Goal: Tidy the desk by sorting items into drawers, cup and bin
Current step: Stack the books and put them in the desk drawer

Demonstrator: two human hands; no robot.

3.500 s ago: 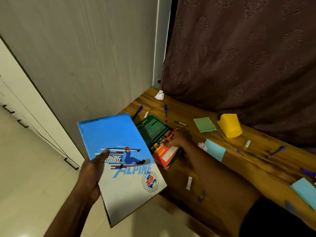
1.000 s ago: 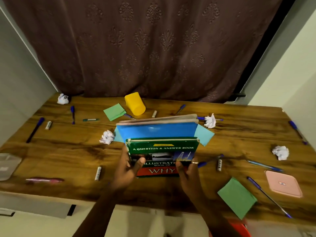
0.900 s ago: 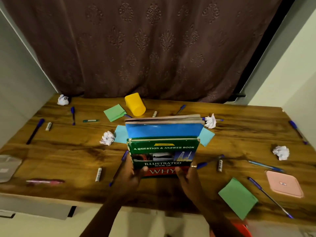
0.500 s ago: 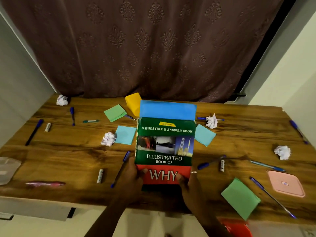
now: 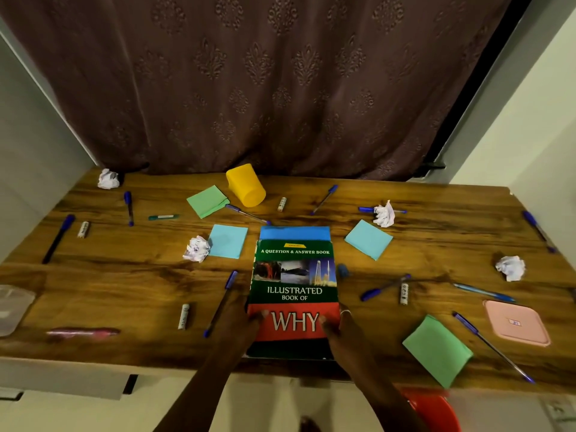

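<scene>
Down below: we spot a red round plastic bin (image 5: 433,410) under the near edge of the brown wooden tabletop (image 5: 109,285), right of the arms. A pale drawer front (image 5: 62,378) sits low on the left.
Left side: the left grip (image 5: 246,322) is closed on the near left edge of the green-and-red hardback book (image 5: 294,294). The thumb is on the red "WHY" band and the fingers are hidden.
Right side: the right grip (image 5: 341,325) is closed on the near right edge the same way, thumb on the cover, with a ring showing.
The book: it lies flat and face up at the centre near edge, on top of a blue book (image 5: 294,232) whose far strip peeks out.
Near right: a green square paper pad (image 5: 436,349), a long blue pen (image 5: 492,347) and a pink square lid (image 5: 516,322).
Near left: a pink pen (image 5: 82,332), a clear plastic tub (image 5: 12,307), a small white cylinder (image 5: 184,316), and a second blue pen (image 5: 221,302) just beside the left grip.
Mid tabletop: two pale blue paper squares (image 5: 227,241) flank the books. A crumpled paper ball (image 5: 196,248) touches the left one and another paper ball (image 5: 511,268) lies far right.
Far side: a yellow plastic cup (image 5: 246,185) lies on its side just beside a second green pad (image 5: 207,201), with more pens scattered about.
Backdrop: a brown patterned curtain (image 5: 265,82).
</scene>
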